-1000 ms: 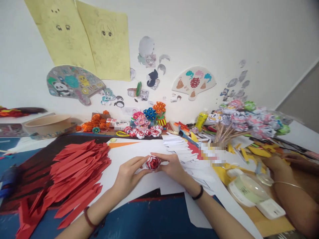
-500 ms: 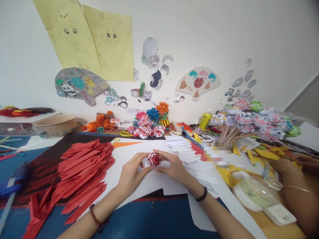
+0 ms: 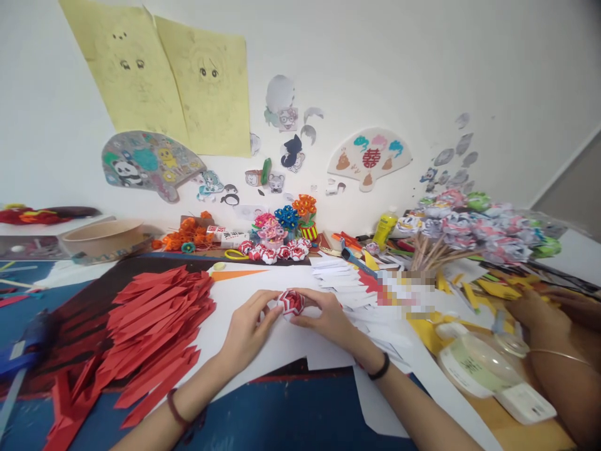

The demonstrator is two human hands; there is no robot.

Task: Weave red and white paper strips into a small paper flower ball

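Observation:
A small red-and-white folded paper flower (image 3: 291,303) is held up between both hands above the white paper sheets. My left hand (image 3: 251,322) grips its left side, thumb in front and fingers behind. On the other side my right hand (image 3: 323,316) pinches it with thumb and fingertips. To the left lies a big heap of folded red paper strips (image 3: 159,319). Folded white paper strips (image 3: 342,282) are spread to the right, partly behind my right hand. Several finished red-and-white paper flowers (image 3: 277,252) sit in a row farther back.
A blue glue gun (image 3: 28,344) lies at the left edge. Behind stand a round bowl (image 3: 103,241) and a yellow bottle (image 3: 385,230). Paper flowers on sticks (image 3: 479,228) and a clear pump bottle (image 3: 479,366) are on the right, where another person's hands (image 3: 539,313) handle yellow paper.
The paper flower has been turned and tilted slightly between my fingers, showing more of its white side. Both hands stay in nearly the same place. The camera view has shifted a little.

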